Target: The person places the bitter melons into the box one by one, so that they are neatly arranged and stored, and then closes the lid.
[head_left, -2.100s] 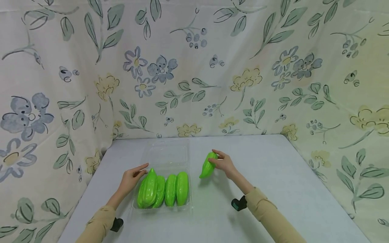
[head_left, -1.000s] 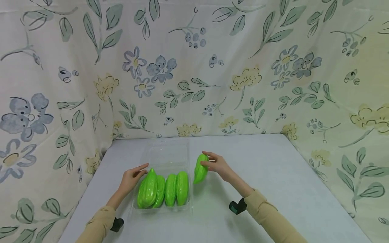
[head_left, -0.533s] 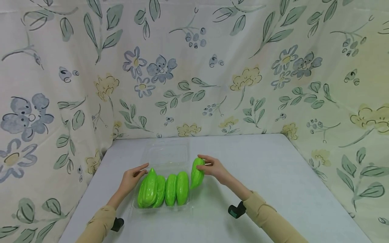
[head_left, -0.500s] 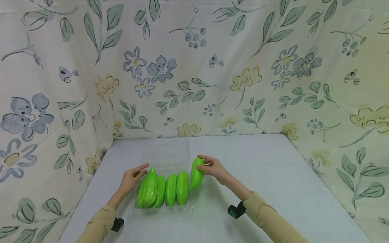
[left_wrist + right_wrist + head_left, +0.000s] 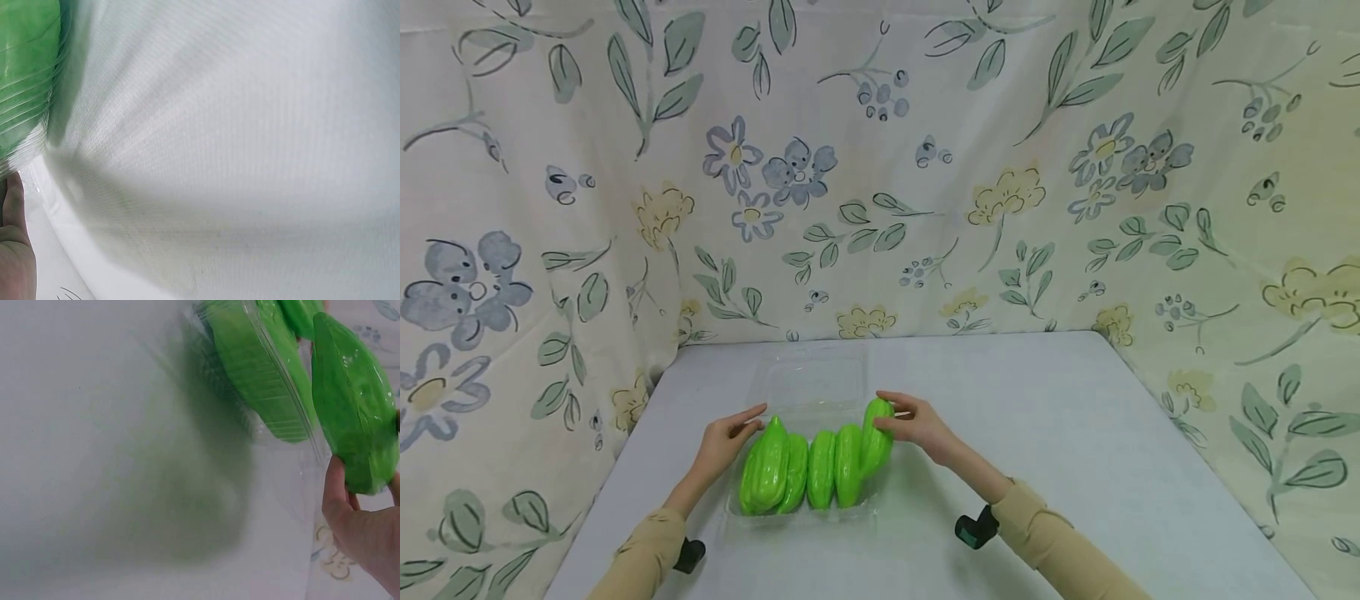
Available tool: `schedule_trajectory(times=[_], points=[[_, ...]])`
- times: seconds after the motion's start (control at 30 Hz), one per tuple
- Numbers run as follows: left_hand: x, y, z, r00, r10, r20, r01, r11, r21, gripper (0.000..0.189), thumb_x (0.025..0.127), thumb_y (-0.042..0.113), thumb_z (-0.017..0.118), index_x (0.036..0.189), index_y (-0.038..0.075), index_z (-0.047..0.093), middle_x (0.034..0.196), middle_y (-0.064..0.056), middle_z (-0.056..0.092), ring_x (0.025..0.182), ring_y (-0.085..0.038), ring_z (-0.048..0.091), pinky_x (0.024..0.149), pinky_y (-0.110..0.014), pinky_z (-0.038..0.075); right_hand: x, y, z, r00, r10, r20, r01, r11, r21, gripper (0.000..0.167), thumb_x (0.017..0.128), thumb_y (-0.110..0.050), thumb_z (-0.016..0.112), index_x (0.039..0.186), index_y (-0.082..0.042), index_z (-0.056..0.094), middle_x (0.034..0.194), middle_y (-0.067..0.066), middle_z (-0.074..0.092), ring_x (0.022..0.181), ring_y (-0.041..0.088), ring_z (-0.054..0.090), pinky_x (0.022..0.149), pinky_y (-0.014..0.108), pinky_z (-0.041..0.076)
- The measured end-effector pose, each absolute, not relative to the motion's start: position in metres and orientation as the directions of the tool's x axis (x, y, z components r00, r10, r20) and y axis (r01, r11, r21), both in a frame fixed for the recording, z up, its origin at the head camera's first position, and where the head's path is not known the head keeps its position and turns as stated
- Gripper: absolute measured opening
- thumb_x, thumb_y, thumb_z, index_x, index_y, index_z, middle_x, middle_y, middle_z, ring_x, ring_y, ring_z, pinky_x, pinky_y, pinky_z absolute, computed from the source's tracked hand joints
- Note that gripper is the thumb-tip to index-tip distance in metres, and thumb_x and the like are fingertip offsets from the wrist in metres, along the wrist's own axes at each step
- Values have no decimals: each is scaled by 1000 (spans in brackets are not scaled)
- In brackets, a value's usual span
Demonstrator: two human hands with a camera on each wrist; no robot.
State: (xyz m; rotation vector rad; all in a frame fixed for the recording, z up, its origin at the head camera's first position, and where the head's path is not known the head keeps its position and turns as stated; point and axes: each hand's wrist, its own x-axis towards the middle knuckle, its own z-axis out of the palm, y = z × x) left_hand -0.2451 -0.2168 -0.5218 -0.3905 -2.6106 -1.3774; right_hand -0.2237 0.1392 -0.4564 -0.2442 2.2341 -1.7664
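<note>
My right hand (image 5: 921, 427) pinches a glossy, ridged green bitter melon (image 5: 877, 437) near its upper end. The melon tilts over the right side of a clear plastic box (image 5: 797, 514), its lower end overlapping the rightmost melon in it. In the right wrist view the held melon (image 5: 356, 406) is beside the box wall, tapered end up, fingers and thumb round its blunt end. Several more green bitter melons (image 5: 822, 471) lie side by side in the box. At its back left corner my left hand (image 5: 724, 442) rests with extended fingers; in the left wrist view its fingers are at the box wall.
The box's clear lid (image 5: 811, 381) lies folded back behind it on the white table (image 5: 1037, 417). A floral curtain (image 5: 880, 167) hangs behind the table and along both sides. Dark wrist cameras (image 5: 976, 527) sit under each forearm.
My right hand has carried the bitter melon left and toward me, from beside the box to over its right edge. The left hand has stayed in place.
</note>
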Motion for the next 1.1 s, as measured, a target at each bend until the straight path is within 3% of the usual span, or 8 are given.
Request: schedule_trajectory(times=[0.43,0.83,1.1], points=[[-245,-216,-522,-955,149,255,295,540,788,34,95,13,57,129,12,60,107,-14,71,96,-21,69,84,-35,54,-218,120,-460,-926,-368,-84,14,189,-982,56,87,-24,69,139,-14,49,132,19,51,105,20,58,83,35,54],[-244,-216,-520,-954,150,261,300,548,781,34,95,14,57,129,12,60,106,-13,72,94,-16,70,83,-34,54,-213,103,-461,-917,-394,-59,-12,176,-984,54,88,-23,68,138,-14,50,134,19,50,107,22,59,82,33,55],[-244,-216,-520,-952,152,264,304,543,783,34,95,15,58,129,12,60,106,-13,72,94,-12,69,83,-30,54,-212,90,-461,-920,-389,-41,-57,236,-970,52,87,-25,70,136,-19,53,133,13,54,107,25,58,81,32,53]])
